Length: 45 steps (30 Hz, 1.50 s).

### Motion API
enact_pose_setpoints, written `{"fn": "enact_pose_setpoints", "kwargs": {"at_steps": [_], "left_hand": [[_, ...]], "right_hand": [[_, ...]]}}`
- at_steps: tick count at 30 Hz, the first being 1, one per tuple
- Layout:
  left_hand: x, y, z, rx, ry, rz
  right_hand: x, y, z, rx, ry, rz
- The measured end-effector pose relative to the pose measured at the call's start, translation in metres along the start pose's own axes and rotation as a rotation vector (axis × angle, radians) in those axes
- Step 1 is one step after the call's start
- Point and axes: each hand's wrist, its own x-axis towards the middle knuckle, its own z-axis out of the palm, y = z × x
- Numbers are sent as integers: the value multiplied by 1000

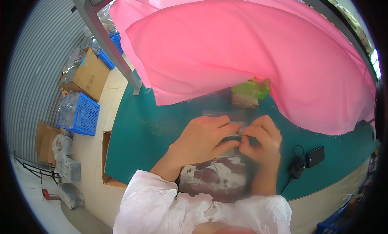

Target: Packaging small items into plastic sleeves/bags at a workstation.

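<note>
My left hand [202, 139] and my right hand [262, 139] meet over the near middle of the green table [141, 141]. Both are closed in a pinch, thumbs toward fingers, fingertips almost touching. Between them is something small, greyish and see-through at the edges, mostly covered by my fingers; I cannot make out what it is. Just below my hands, against my body, lies a bundle with white and dark maroon parts [214, 177], seemingly under clear film. Its exact kind does not show.
Pink cloth [242, 44] drapes from a grey metal frame [107, 40] onto the table's far side. A green block-like thing [252, 88] peeks from under its hem. A black device [315, 156] and a cabled adapter [297, 167] lie right. Blue crates [83, 114] and a cardboard box [91, 76] stand left.
</note>
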Motion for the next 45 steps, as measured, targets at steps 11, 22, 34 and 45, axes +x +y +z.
{"fn": "enact_pose_setpoints", "kwargs": {"at_steps": [11,22,34,45], "left_hand": [[4,-2,5,-29,-23,28],[5,-9,-2,-11,-122,8],[-5,-24,-3,50,-191,-32],[1,-33,-2,3,-196,-10]], "right_hand": [[0,2,-5,2,-4,-4],[0,5,-10,-16,-52,30],[1,12,-11,-14,-57,31],[0,19,-18,-22,-35,80]]}}
